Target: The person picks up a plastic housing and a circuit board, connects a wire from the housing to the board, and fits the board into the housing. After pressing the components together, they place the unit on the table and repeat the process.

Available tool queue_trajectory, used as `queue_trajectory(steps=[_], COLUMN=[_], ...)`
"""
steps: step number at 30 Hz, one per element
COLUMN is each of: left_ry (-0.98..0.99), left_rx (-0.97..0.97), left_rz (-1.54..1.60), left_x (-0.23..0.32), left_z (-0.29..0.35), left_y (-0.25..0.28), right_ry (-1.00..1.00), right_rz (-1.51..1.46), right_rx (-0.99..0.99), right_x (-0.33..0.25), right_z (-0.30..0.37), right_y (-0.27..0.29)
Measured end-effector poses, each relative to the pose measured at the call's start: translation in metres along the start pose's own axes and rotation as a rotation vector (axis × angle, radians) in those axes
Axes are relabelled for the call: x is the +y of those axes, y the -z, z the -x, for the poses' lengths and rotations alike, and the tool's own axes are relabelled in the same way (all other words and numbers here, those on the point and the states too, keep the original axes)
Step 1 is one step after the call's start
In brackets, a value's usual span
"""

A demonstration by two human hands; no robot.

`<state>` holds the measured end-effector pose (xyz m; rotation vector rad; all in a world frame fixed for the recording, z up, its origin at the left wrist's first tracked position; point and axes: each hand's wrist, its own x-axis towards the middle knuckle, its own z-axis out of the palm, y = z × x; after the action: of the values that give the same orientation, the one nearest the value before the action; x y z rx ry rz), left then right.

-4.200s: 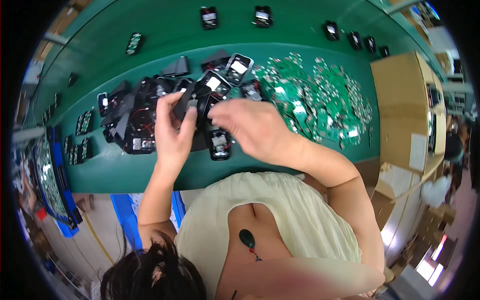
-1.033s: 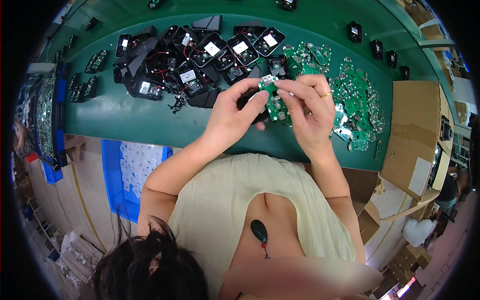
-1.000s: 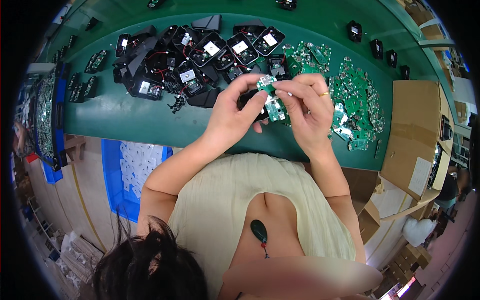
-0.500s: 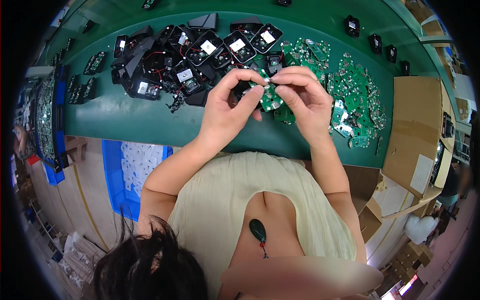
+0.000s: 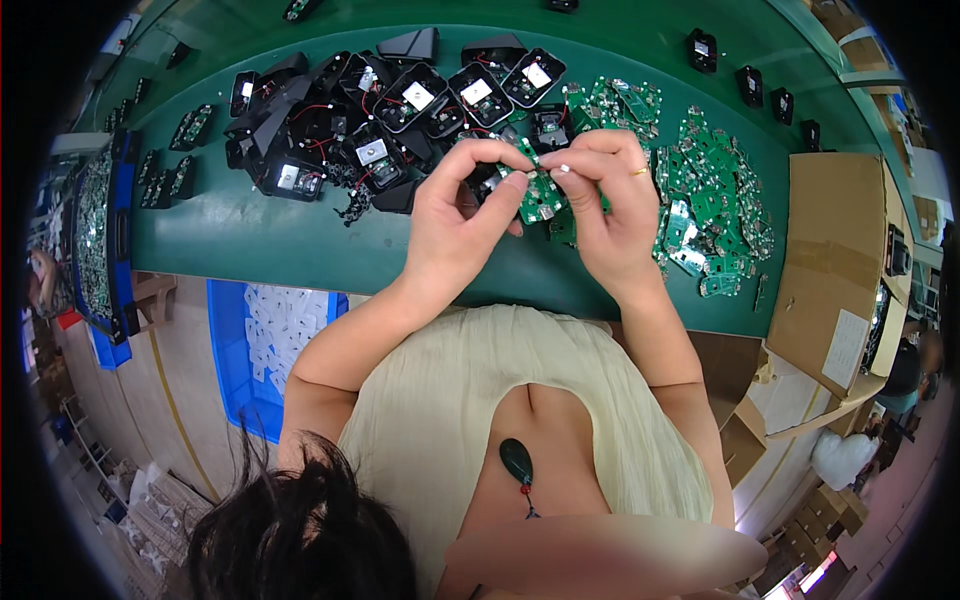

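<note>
My left hand pinches a green circuit board between thumb and fingers, just above the table. Close against the board's upper right edge, my right hand has its thumb and forefinger closed together. A small white piece, perhaps a plug, shows at these fingertips; what exactly they grip is too small to make out. Behind my hands lie several black plastic housings with red wires and white inserts. Loose green circuit boards are heaped to the right of my right hand.
The green table carries all of this. A cardboard box stands at its right end. A blue bin with white parts sits below the front edge at left. Beyond the left end is a blue-edged tray of boards.
The right hand's fingertips have shifted slightly along the board's edge, and its fingers are more curled, with a ring now showing. The left hand and the circuit board stay almost in place.
</note>
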<state>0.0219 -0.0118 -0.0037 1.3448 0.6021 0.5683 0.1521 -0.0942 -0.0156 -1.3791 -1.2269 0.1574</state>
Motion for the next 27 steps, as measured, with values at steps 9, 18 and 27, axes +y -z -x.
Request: queue_trajectory(steps=[9,18,27], left_ry=[-0.367,-0.437,0.044], left_rx=[0.13,0.067,-0.054], left_rz=[-0.376,-0.268,0.078], left_x=[-0.004,-0.01,0.006], left_z=[-0.001,-0.008,0.001], left_y=[-0.002,0.005,0.001], right_ry=[0.397,0.338,0.16], right_rz=[0.847,0.499,0.241], right_rx=[-0.311,-0.3,-0.144], right_x=[-0.027,-0.013,-0.01], right_z=[-0.02,-0.019,-0.009], right_y=[0.014,0.015,0.008])
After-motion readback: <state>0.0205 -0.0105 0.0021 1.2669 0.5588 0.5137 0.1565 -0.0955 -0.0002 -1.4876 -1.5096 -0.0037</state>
